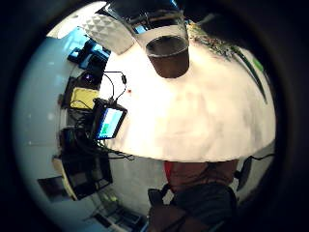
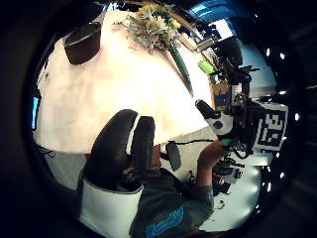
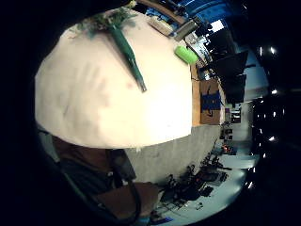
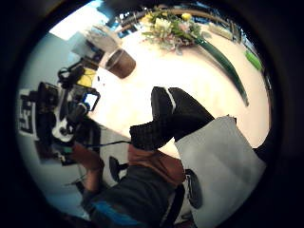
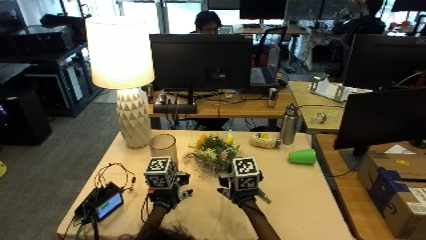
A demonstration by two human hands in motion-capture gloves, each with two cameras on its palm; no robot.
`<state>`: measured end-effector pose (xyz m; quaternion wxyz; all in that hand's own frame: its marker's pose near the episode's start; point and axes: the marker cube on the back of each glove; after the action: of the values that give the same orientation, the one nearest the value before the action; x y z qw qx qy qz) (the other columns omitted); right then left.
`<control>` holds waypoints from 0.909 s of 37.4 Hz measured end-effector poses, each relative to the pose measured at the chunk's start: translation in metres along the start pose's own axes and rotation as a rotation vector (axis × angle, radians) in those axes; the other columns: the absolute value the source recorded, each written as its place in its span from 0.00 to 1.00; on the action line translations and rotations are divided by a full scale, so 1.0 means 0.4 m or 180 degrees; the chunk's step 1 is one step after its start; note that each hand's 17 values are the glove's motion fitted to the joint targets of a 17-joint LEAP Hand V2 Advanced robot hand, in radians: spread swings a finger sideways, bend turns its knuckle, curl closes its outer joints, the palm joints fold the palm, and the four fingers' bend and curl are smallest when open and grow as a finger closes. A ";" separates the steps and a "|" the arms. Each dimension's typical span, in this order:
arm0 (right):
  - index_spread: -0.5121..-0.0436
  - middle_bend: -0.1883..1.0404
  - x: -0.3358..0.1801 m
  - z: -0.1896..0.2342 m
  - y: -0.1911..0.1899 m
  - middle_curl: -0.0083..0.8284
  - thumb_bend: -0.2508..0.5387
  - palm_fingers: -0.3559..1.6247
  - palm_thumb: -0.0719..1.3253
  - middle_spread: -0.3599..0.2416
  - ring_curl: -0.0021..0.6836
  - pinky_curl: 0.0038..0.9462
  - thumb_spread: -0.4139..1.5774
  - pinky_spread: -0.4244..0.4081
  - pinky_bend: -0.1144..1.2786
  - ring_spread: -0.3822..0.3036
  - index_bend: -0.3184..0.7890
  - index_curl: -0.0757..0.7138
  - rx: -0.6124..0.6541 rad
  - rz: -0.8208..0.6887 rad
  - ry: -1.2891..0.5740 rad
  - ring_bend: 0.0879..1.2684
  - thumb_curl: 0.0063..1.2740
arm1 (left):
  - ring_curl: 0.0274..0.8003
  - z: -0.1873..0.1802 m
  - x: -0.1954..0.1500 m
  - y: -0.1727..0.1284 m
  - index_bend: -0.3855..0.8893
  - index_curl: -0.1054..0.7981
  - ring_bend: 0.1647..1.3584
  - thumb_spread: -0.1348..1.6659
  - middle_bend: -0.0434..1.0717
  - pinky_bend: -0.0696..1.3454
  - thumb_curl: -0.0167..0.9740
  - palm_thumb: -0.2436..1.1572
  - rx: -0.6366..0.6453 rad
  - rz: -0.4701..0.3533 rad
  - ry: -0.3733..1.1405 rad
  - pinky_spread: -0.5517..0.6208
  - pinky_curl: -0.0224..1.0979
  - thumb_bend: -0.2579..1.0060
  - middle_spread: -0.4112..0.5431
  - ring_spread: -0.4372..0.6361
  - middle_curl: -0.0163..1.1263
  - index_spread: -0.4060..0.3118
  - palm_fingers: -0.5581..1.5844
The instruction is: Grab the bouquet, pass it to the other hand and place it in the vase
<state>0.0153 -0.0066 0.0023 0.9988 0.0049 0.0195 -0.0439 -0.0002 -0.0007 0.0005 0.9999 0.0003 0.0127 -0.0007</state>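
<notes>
Both hands hover empty, grip relaxed; the bouquet [image 5: 214, 151] on the tabletop [image 5: 306, 195] looks light and delicate, best taken by its stiff green stem [image 4: 223, 64].

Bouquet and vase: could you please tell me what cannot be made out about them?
Bouquet stems: outside view, hidden behind the right hand.
Vase top: left little finger side view, cut off by the edge.
Its flowers: right little finger side view, dark at the edge.
</notes>
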 end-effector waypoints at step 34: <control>0.36 0.31 0.242 0.310 -0.154 0.36 0.32 0.11 0.48 0.80 0.34 0.38 0.78 0.91 0.54 0.86 0.37 0.25 -0.0906 -0.0040 -0.1171 0.18 0.27 | 0.35 0.081 -0.023 -0.065 0.42 0.46 0.32 0.68 0.20 0.19 0.29 0.33 0.0043 -0.0104 0.0016 0.84 0.29 0.19 0.48 0.58 0.31 0.43 0.42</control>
<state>0.1108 -0.0777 0.1220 0.9759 -0.1441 -0.1569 -0.0471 -0.0086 -0.0267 0.0330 0.9997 0.0068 0.0152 -0.0171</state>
